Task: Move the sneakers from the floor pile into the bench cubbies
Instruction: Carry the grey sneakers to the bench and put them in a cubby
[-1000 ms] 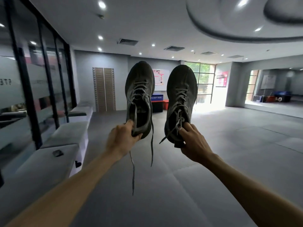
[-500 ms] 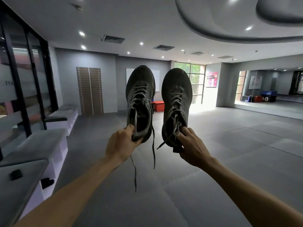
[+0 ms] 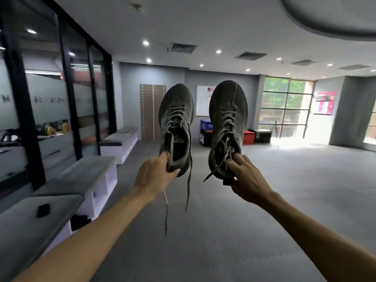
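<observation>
I hold a pair of dark grey sneakers out in front of me, toes pointing away. My left hand [image 3: 154,176] pinches the heel collar of the left sneaker [image 3: 176,110], whose loose laces dangle down. My right hand [image 3: 245,180] grips the heel of the right sneaker [image 3: 227,110]. Along the left wall runs a row of white benches [image 3: 81,176] with grey cushioned tops and open cubbies beneath. In the nearest cubby [image 3: 80,220] lies something dark. No floor pile is in view.
A small black object [image 3: 43,210] lies on the nearest bench top. Glass partitions with black frames line the left wall. Blue, red and black boxes [image 3: 205,133] stand at the far wall. Grey floor mats spread ahead and to the right.
The view has swung and moved along the benches, which now sit closer at the left. Both hands keep the same hold on the sneakers.
</observation>
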{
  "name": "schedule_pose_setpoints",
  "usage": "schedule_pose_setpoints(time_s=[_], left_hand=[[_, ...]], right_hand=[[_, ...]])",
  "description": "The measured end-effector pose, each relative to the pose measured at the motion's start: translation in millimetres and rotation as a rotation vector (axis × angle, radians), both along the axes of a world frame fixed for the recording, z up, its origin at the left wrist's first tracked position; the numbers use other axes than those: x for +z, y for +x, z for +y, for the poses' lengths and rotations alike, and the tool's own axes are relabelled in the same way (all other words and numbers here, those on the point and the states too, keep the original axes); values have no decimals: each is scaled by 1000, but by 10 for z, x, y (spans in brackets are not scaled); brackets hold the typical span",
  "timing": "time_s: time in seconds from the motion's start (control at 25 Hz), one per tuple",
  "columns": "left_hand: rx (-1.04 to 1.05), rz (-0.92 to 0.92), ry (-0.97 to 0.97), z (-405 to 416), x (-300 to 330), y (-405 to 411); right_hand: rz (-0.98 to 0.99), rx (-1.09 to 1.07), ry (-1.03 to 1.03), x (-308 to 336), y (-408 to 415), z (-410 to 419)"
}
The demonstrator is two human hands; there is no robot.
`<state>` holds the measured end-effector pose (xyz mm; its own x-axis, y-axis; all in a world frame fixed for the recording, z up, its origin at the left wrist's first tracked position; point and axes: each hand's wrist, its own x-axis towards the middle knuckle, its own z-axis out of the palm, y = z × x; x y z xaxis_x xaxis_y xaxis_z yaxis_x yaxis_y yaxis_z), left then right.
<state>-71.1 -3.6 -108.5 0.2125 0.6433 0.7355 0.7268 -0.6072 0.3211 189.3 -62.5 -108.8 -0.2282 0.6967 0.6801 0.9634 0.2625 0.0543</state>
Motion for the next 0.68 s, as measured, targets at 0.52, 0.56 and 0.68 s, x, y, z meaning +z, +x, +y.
schedule_pose_setpoints(time_s=[0.52, 0.56, 0.68], left_hand=[[442, -67, -2, 2020, 85, -607], [477, -80, -18, 2219, 105, -729], [547, -94, 2, 2509, 159, -1027]], right_hand=[[-72, 399, 2, 8, -544, 3090], [-84, 431, 12, 26, -685, 3400], [-74, 541, 37, 118, -1067, 3959]])
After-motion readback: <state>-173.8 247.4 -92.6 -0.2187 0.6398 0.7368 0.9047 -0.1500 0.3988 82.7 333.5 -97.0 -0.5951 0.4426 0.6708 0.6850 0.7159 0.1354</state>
